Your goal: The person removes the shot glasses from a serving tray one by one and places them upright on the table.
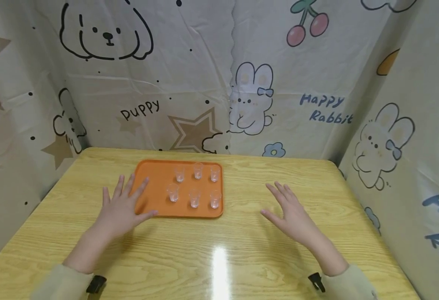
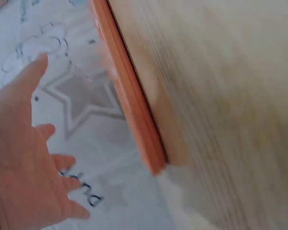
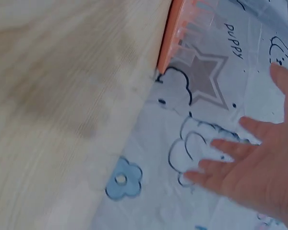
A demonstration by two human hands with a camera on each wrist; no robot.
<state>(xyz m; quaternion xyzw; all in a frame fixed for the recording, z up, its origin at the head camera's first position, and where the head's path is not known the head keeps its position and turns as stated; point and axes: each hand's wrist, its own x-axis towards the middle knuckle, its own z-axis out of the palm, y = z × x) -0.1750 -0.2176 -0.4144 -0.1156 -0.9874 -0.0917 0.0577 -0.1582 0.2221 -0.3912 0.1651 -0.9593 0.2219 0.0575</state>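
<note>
An orange tray (image 1: 150, 175) lies on the wooden table, with several small clear cups (image 1: 195, 199) standing in two rows on its middle and right part. My left hand (image 1: 120, 210) is spread with straight fingers at the tray's left end, overlapping its near left corner in the head view. In the left wrist view that hand (image 2: 26, 158) holds nothing, and the tray's orange edge (image 2: 134, 100) shows beside it. To the right of the tray, my right hand (image 1: 290, 214) hovers over the table, fingers extended. The right wrist view shows this hand (image 3: 254, 158) holding nothing.
The light wooden table (image 1: 272, 266) has a bright reflection near its front. A printed cloth (image 1: 197, 83) with cartoon rabbits, stars and lettering hangs behind the table and along both sides. Each sleeve carries a black clip, one at the left cuff (image 1: 96, 284) and one at the right.
</note>
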